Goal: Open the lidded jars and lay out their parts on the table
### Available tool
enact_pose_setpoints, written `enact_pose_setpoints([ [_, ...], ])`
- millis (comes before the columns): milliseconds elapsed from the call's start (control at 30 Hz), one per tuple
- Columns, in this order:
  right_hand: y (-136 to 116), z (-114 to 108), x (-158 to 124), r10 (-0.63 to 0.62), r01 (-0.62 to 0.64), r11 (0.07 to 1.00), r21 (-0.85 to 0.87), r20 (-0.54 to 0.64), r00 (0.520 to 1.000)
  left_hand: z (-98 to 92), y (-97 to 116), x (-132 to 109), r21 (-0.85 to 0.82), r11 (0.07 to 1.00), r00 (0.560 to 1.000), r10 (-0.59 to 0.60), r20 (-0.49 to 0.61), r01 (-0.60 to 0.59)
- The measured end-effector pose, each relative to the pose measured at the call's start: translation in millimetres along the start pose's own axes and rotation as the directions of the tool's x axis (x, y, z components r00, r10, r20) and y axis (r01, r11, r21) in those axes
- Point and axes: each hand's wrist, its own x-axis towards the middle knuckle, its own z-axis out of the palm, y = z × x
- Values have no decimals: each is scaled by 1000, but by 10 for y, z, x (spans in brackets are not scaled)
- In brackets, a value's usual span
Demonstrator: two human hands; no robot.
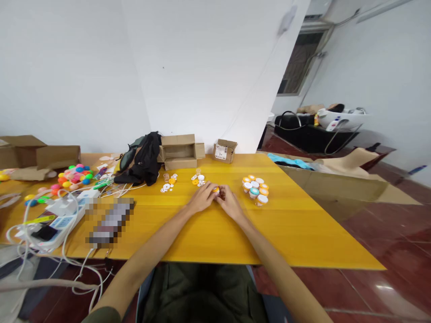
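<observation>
My left hand [203,196] and my right hand [230,202] meet at the middle of the yellow table [208,233], fingers pinched together on a small orange-and-white container [216,190]. Just right of my right hand stands a cluster of several small jars with orange, white and teal lids [256,188]. Loose white and orange lids and small parts [168,185] lie beyond my left hand, with a few more [199,179] straight ahead. What exactly each hand's fingers do on the container is too small to make out.
Open cardboard boxes [180,151] [225,150] and a black bag [143,159] sit at the table's far edge. Coloured balls [74,176], a power strip with white cables [60,215] and more boxes [37,154] crowd the left. A large cardboard sheet [336,184] lies right.
</observation>
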Motion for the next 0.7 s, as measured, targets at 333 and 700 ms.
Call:
enact_pose_setpoints([
  [333,1,-69,-40,4,2,995,104,-59,998,-53,-39,-15,-5,999,997,-33,68,34],
  [700,42,-70,-10,130,-60,970,235,-295,947,16,-142,86,485,874,1000,-3,-28,17],
])
